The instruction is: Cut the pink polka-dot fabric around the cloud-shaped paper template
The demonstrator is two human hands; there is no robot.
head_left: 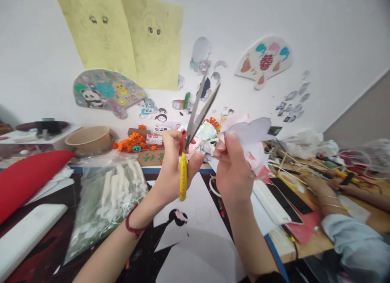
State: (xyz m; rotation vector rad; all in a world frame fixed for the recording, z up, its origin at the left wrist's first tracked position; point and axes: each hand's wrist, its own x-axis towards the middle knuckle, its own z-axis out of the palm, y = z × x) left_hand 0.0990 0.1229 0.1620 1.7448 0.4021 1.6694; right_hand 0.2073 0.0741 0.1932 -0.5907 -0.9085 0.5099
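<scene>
My left hand (176,161) is closed round a pair of scissors (183,169) with yellow and red handles. Their long blades point up and stand slightly apart. To the right, my right hand (233,165) pinches a pale grey-white paper cutout (252,129) with a rounded, lobed edge. The blades are apart from this cutout. Below both hands lie white paper sheets (198,250), one bearing a black round mark with a pink patch. Crumpled pink and white paper scraps (207,146) lie behind the hands.
A clear bag of white-stemmed items (112,193) lies left, beside a white box (33,234) and a red object (33,177). Orange flowers (134,141) and a round tan container (88,138) stand by the wall. At right, another person's hands (323,189) work over a cluttered wooden table (317,250).
</scene>
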